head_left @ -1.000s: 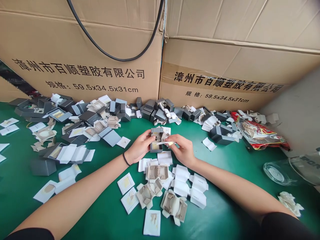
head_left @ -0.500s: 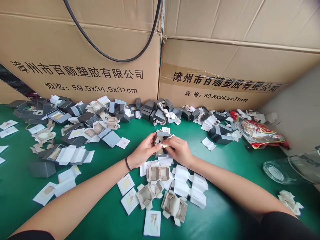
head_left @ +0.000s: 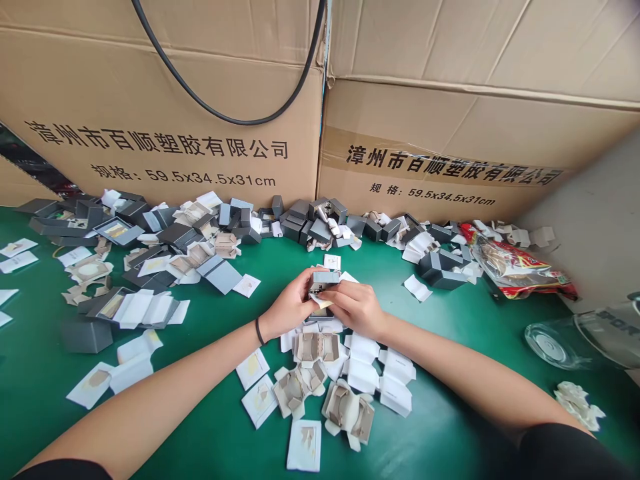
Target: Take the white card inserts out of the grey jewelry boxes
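The small dark-grey rectangular box (head_left: 326, 277), more level a second ago, now tips up above the white paper pieces (head_left: 331, 325), probably baring its inside for work; the left hand's (head_left: 290, 305) grip clamps it; whether the right hand (head_left: 361, 308) pinches anything I can't tell; green worktop (head_left: 450, 363) opens rightward, brown cardboard cartons (head_left: 165, 87) close off the back.

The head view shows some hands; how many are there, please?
2: the left hand at the left of the grey box, the right hand at its right; no other shows.
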